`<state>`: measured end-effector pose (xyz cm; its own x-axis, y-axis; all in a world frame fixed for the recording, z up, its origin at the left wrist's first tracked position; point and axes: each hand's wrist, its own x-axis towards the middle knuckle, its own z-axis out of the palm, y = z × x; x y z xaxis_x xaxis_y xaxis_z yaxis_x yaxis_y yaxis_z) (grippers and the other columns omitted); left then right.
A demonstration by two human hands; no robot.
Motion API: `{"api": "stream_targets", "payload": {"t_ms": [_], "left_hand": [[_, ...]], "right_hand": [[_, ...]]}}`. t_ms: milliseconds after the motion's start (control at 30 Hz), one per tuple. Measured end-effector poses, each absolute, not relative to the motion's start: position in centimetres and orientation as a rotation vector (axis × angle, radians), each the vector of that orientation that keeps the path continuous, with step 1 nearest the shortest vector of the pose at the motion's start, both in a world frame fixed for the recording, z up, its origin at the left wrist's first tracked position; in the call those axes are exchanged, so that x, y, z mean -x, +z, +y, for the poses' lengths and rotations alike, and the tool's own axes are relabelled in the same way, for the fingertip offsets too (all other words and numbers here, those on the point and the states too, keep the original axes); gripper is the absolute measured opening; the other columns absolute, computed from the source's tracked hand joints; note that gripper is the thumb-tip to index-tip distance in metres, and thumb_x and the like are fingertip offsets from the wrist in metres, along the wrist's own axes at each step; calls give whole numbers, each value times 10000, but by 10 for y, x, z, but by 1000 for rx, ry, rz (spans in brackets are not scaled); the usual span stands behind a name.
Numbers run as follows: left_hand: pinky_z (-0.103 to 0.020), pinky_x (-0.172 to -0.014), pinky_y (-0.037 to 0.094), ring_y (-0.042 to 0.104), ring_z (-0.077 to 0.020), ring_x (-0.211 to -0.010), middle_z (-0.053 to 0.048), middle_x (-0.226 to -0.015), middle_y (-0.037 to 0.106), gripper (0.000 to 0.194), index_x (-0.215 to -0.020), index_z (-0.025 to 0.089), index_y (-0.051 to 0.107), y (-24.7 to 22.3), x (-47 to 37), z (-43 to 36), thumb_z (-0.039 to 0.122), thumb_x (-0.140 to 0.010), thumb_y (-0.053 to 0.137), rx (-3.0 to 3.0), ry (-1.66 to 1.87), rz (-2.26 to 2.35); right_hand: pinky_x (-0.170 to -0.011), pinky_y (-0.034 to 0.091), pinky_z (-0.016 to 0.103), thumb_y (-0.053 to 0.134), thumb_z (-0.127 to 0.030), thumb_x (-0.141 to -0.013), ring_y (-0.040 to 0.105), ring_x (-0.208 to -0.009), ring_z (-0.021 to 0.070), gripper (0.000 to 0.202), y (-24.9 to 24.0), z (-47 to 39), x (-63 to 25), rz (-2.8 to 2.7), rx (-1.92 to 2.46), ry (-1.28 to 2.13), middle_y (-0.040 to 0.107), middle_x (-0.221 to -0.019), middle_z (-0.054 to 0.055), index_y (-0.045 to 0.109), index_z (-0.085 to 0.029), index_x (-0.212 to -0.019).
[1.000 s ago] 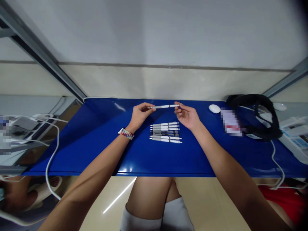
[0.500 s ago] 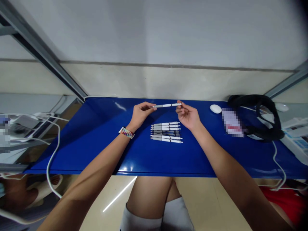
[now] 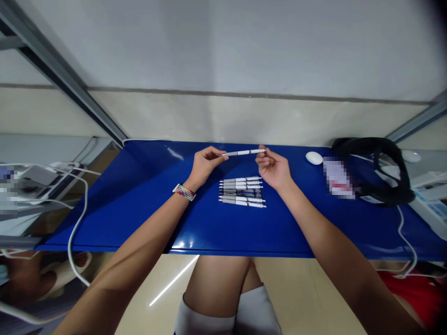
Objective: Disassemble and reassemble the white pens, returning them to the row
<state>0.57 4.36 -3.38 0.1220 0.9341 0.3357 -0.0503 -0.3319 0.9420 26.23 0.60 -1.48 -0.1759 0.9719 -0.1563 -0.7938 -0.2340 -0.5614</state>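
A white and grey pen [image 3: 243,152] is held level above the far part of the blue table [image 3: 132,204]. My left hand [image 3: 205,166] pinches its grey tip end between thumb and fingers. At the other end, my right hand [image 3: 273,168] has its thumb and fingertips closed on the push-button end. Nearer to me, a row of similar pens [image 3: 240,201] lies side by side on the table, tips to the left. Some in the middle of the row look darker or clear. A colourful woven band [image 3: 184,191] is on my left wrist.
To the right lie a white computer mouse [image 3: 314,158], a blurred-out pinkish packet [image 3: 338,177] and a black headset-like strap [image 3: 375,144]. White cables [image 3: 86,204] hang at the left edge. A wall [image 3: 244,116] stands behind the table; metal posts [image 3: 101,114] flank it.
The button end of the held pen has shifted very slightly to the right and up. Both hands keep their grip; the row of pens is unchanged.
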Motion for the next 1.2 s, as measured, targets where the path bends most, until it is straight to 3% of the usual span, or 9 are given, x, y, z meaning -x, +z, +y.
{"api": "stream_targets", "payload": {"t_ms": [133,233,333,500,767,900,1033,1200], "left_hand": [[-347,-843,589,731,-185,-858,-55,-933,817,284,-884,206,806,-35,-5,45,401,-741,955,-1499,1366,920],[-346,-846,588,732,-187,-862,-53,-929,817,287,-888,206,811,-34,-4,44,403,-738,955,-1483,1374,930],[-340,-825,583,727,-184,-834,-46,-893,812,299,-903,207,821,-34,-3,44,409,-731,959,-1477,1367,935],[-340,-838,580,722,-177,-829,-52,-904,814,285,-898,199,825,-32,-2,41,392,-737,959,-1493,1354,925],[-344,-820,574,708,-177,-810,-49,-881,810,271,-884,206,832,-31,-5,37,396,-739,961,-1517,1331,925],[-346,-824,577,715,-182,-828,-49,-888,810,274,-897,210,834,-33,-4,39,404,-745,953,-1504,1351,930],[-347,-830,581,721,-184,-844,-51,-898,811,278,-894,208,829,-33,-4,40,398,-737,958,-1491,1359,934],[-345,-842,577,719,-179,-841,-47,-899,813,261,-884,207,830,-31,-5,37,385,-742,957,-1491,1352,924]], "right_hand": [[-493,535,149,670,-220,-979,579,-603,95,89,-14,5,-262,-479,636,1680,655,-744,5,720,-189,-1046],[-512,556,165,656,-305,-1002,596,-633,103,216,-12,4,-263,-508,630,1721,695,-818,18,728,-188,-1169],[-514,560,154,608,-291,-1025,584,-624,93,271,-10,2,-263,-518,587,1797,717,-842,22,721,-168,-1239],[-544,575,149,631,-219,-1004,609,-628,90,172,-11,2,-262,-517,631,1741,720,-793,27,749,-156,-1112],[-499,539,135,687,-279,-1007,580,-574,77,112,-16,7,-259,-482,664,1688,671,-734,2,734,-177,-1005],[-536,583,161,654,-362,-1036,637,-652,99,197,-15,6,-259,-468,635,1704,707,-821,27,734,-185,-1070],[-544,580,157,675,-268,-1009,625,-642,92,120,-15,5,-260,-466,655,1707,689,-802,9,731,-188,-1078],[-556,571,132,661,-258,-1021,623,-637,76,106,-15,5,-258,-422,616,1717,690,-796,6,721,-180,-1061]]}}
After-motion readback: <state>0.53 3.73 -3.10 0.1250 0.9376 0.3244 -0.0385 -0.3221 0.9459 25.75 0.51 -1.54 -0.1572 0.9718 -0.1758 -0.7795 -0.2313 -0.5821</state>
